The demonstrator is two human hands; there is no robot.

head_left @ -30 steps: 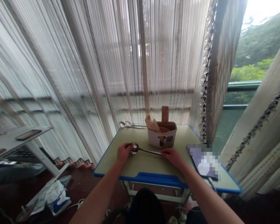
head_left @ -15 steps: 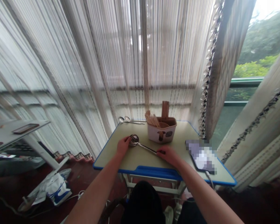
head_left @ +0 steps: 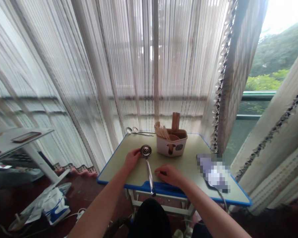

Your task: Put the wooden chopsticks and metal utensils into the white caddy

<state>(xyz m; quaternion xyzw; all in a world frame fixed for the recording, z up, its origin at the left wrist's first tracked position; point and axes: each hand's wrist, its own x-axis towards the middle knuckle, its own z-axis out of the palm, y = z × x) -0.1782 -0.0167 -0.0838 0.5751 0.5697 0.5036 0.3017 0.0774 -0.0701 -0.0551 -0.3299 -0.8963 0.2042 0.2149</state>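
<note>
A metal slotted ladle (head_left: 149, 172) lies with its perforated bowl away from me and its handle reaching over the table's front edge. My left hand (head_left: 133, 158) has its fingers closed at the left rim of the bowl; the exact grip is partly hidden. To the right of the handle, my right hand (head_left: 169, 173) rests low over the tabletop, fingers loosely bent and apart, with nothing in it. Beyond the hands stands a utensil holder (head_left: 169, 147) with chopsticks (head_left: 175, 121) and a bundle of pale thin sticks (head_left: 163, 132).
Two more metal ladles (head_left: 140, 132) lie at the table's far left edge. A phone (head_left: 212, 172), blurred out, lies at the right with a cable (head_left: 223, 200). The table (head_left: 119, 165) has a blue rim. Curtains hang behind it, and another table (head_left: 39, 132) stands left.
My right hand has let go of the ladle's handle. The handle has swung from pointing right to pointing toward me, while my left hand stays by the bowl.
</note>
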